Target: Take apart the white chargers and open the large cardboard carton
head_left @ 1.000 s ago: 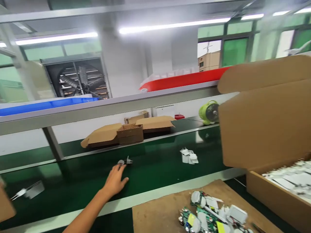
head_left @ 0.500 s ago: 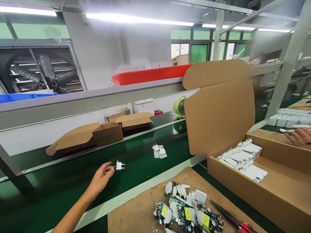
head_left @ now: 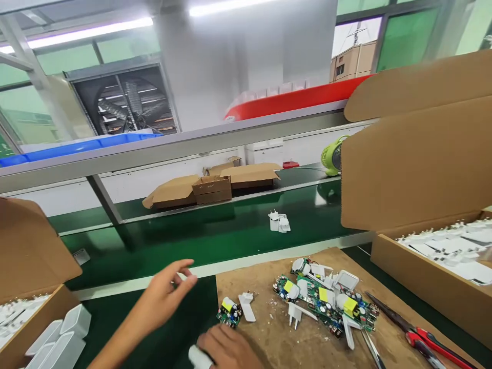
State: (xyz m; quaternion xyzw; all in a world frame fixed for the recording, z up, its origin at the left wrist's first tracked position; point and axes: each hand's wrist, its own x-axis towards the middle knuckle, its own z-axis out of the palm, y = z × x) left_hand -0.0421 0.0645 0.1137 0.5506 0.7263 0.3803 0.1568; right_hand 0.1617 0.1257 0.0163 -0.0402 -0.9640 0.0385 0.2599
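My left hand (head_left: 167,292) hovers over the near edge of the green belt with its fingers apart and nothing between them. Low in the view, my right hand (head_left: 228,348) is closed round a white plastic casing (head_left: 200,357), partly cut off by the bottom edge. Just beyond it, a small circuit board with a yellow part (head_left: 229,311) lies on the brown board (head_left: 265,333), beside a white plug piece (head_left: 247,306). Further right is a heap of circuit boards (head_left: 323,294) mixed with white plastic parts. A white two-pin plug piece (head_left: 295,313) rests before the heap.
Red-handled pliers (head_left: 418,338) and a metal tool (head_left: 372,348) lie at right. Cardboard boxes of white parts stand right (head_left: 423,271) and left (head_left: 57,307). White casings (head_left: 63,338) sit by the left box. White plug parts (head_left: 279,221) lie on the green belt (head_left: 230,230).
The view has turned left. My left hand has let go of the white plug piece it held over the belt. My right hand with the casing has come into view.
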